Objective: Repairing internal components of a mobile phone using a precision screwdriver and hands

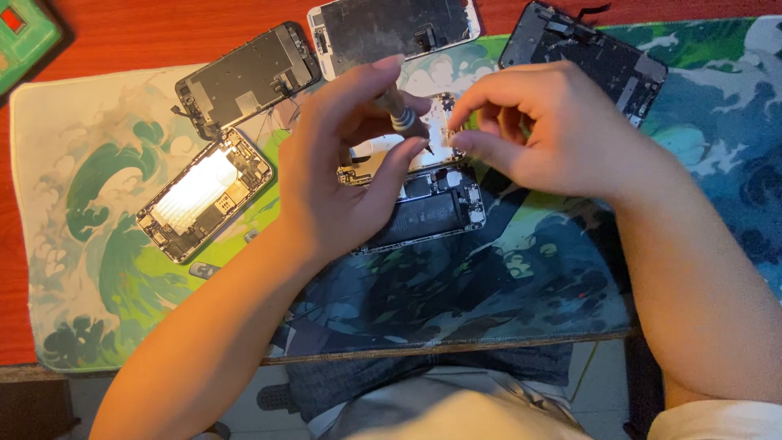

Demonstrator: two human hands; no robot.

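Observation:
My left hand (346, 159) grips a small grey screwdriver (403, 116), its tip pointing down at an opened phone (432, 213) lying on the mat. The phone's lifted screen panel (383, 151) stands partly raised between my hands. My right hand (554, 130) pinches the panel's right edge with thumb and forefinger, close to the screwdriver tip. The phone's dark battery shows below my hands.
A wave-patterned mat (106, 269) covers a red-brown table (122, 33). Another opened phone (204, 194) with a white battery lies at left. Loose screen panels rest at the back: dark (244, 77), white-framed (391, 33), and dark at right (582, 53). A green box (20, 37) sits top left.

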